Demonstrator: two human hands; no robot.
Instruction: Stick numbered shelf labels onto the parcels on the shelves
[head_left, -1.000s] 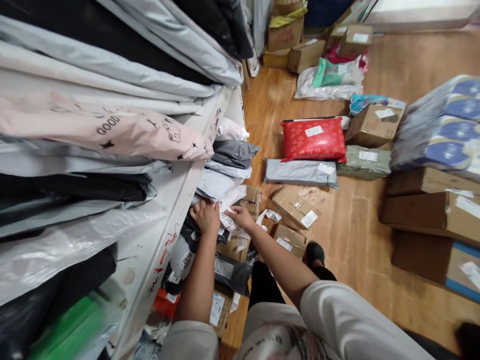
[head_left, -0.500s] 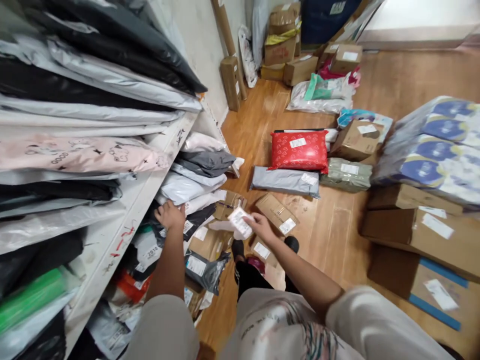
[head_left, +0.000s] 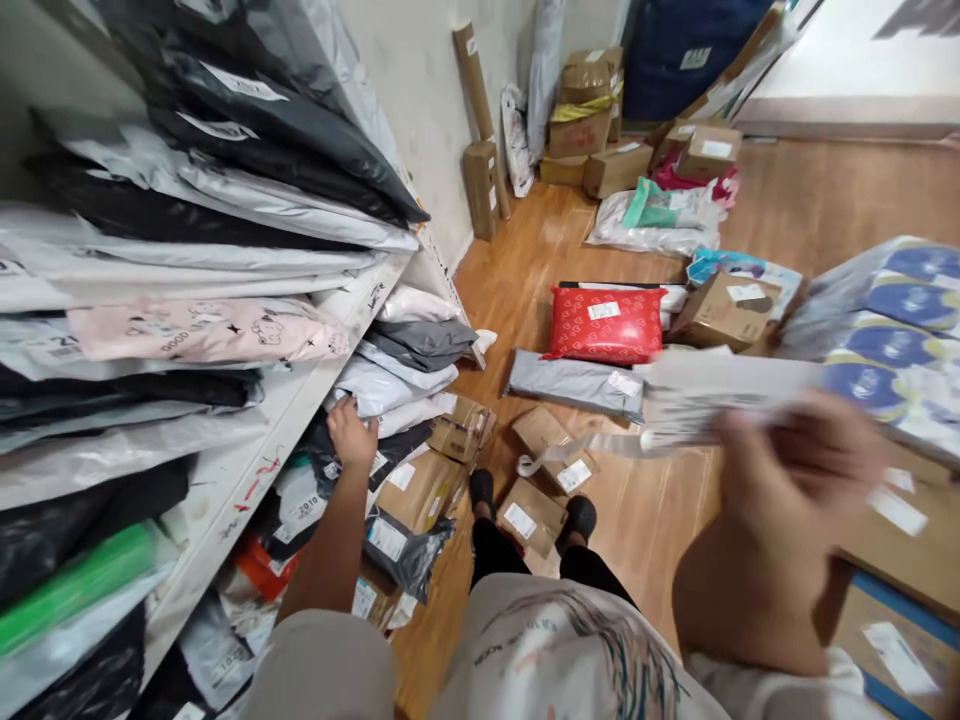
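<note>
Raised close to the camera on the right, my right hand [head_left: 787, 500] pinches a white paper label strip [head_left: 727, 385]. Hand and paper are smeared by motion, and a narrow curled tail [head_left: 577, 447] trails from the strip to the left. My left hand [head_left: 352, 435] reaches to the lower level of the shelf, its fingers spread against the stack beneath a white plastic mailer [head_left: 386, 385]. Beside that hand lies a black mailer [head_left: 409, 443]; a grey mailer [head_left: 427, 343] sits higher in the pile. I cannot see a mailer gripped in my left fingers.
A white shelf board [head_left: 281, 425] holds stacked mailers on the left. By my feet are cardboard boxes [head_left: 532, 515]. Farther out lie a red heart-patterned parcel [head_left: 607, 335] and a grey parcel [head_left: 562, 380]; wrapped paper rolls [head_left: 892, 345] stand on boxes at right.
My right hand has risen from near my feet toward the camera and to the right, bringing the label strip along. My left hand stays at the pile. The view has shifted slightly.
</note>
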